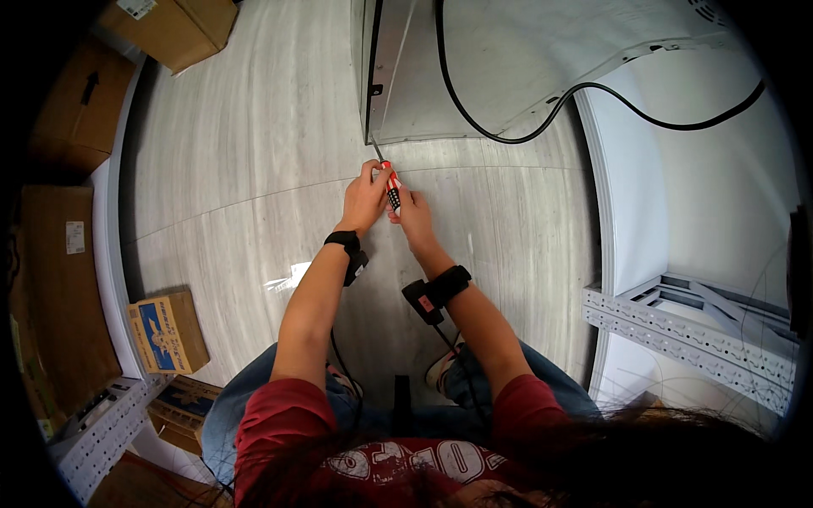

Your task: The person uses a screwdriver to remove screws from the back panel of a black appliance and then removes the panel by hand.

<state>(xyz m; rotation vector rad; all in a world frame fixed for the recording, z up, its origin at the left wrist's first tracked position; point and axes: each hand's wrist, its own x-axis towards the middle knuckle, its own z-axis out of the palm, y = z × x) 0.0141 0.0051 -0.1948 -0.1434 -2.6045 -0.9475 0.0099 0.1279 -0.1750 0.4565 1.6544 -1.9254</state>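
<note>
Both of my hands are closed on one screwdriver (393, 181) with a red, white and black handle. Around the upper part of the handle, near the shaft, are the fingers of my left hand (365, 201). My right hand (415, 218) grips the rear end of the handle. The metal shaft points away from me, and its tip meets the near lower corner of a large metal appliance (406, 102). Whether a screw sits at the tip is too small to tell. Each wrist wears a black strap with a small box on it.
A black cable (508, 140) hangs in a loop over the appliance. Cardboard boxes (59, 254) line the left side, with a small blue-and-brown box (169, 332) on the floor. At the right stands a perforated metal shelf frame (677, 330). My knees flank my arms.
</note>
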